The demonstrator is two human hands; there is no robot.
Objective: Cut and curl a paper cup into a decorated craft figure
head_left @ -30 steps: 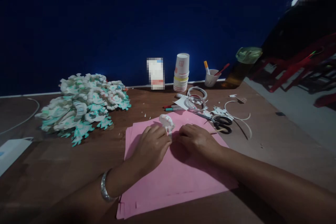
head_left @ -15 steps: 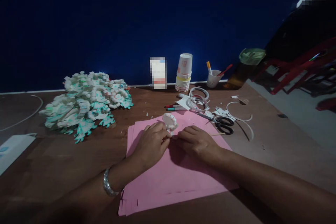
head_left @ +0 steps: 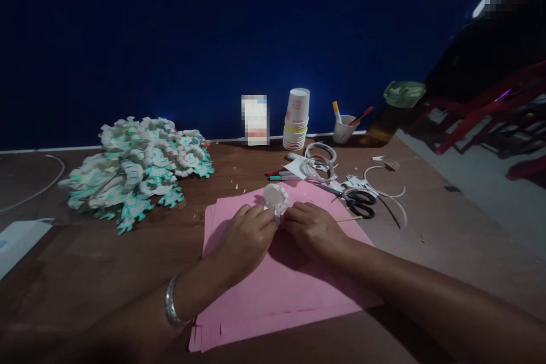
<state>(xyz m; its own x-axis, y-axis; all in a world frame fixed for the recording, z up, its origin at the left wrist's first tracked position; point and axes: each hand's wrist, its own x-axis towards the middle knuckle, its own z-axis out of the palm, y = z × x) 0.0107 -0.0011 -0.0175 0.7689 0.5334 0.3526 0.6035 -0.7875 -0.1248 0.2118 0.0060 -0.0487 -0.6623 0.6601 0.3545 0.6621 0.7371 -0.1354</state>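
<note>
Turned since half a second ago, the white paper piece [head_left: 275, 198] shows its tabbed rim differently, and the right hand [head_left: 315, 230] sits closer to the left hand [head_left: 247, 236]. It stands over the pink sheets [head_left: 273, 290], its lower end pinched in the left hand's closed fingers; the right's fingers curl against that end, but whether they grip is hidden. Red print on the stacked paper cups [head_left: 296, 119] is too small to read. One small cup [head_left: 343, 131] holds an orange-capped pen [head_left: 336, 110] and a red stick [head_left: 364, 114].
</note>
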